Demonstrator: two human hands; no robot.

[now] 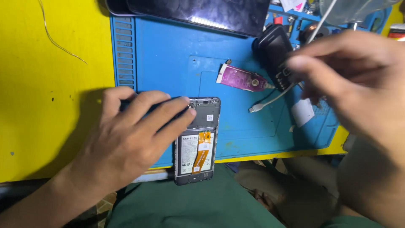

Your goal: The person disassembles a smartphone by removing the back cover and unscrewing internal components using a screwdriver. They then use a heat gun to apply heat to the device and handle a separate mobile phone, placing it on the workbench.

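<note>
On the blue silicone repair mat (pixel 168 55) that covers part of the yellow table (pixel 50 84), an opened smartphone with its back cover removed (pixel 197 141) lies face down, its lower end jutting past the table edge toward the person's lap, so the battery and orange flex ribbon (pixel 201 152) face up. The left hand (pixel 126 135) rests flat beside it with fingers loosely spread, fingertips touching the phone's top left corner, apparently steadying it. The right hand (pixel 354 80) hovers above the mat, blurred, fingers drawn together; it seems to pinch something thin, though I cannot tell what. Nearby lie a white cable end (pixel 258 106), a small purple circuit piece (pixel 242 79), a black keypad phone (pixel 276 52) and a dark screen panel (pixel 206 12).
</note>
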